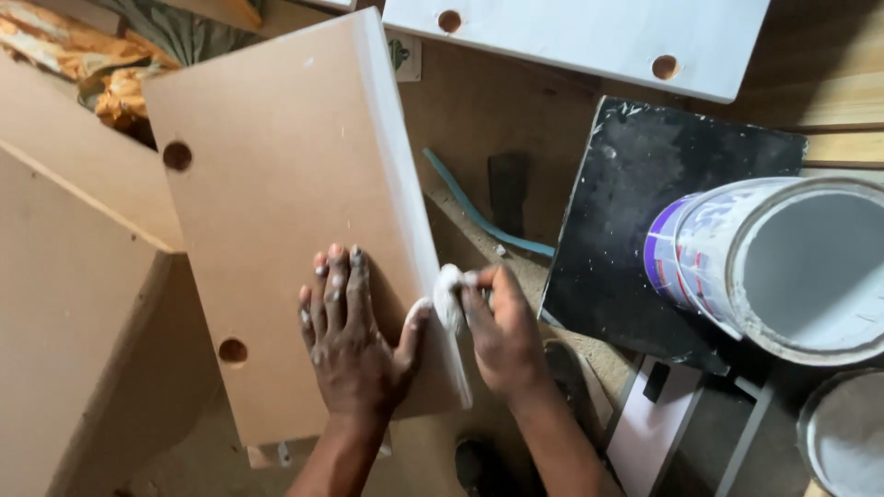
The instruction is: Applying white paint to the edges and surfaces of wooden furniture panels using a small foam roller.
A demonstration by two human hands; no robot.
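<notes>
A brown fibreboard panel (276,184) with two round holes lies tilted in front of me, its right edge coated white. My left hand (354,336) presses flat on the panel's lower part, fingers spread and smeared with white paste. My right hand (497,336) pinches a small white lump of filler or cloth (449,293) against the panel's white edge.
An open paint can (773,267) with white contents sits on a black board (635,212) at right, its lid (843,433) below. A white panel with holes (571,37) lies at the top. More brown boards (64,304) stand at left. A teal strip (479,216) lies on the floor.
</notes>
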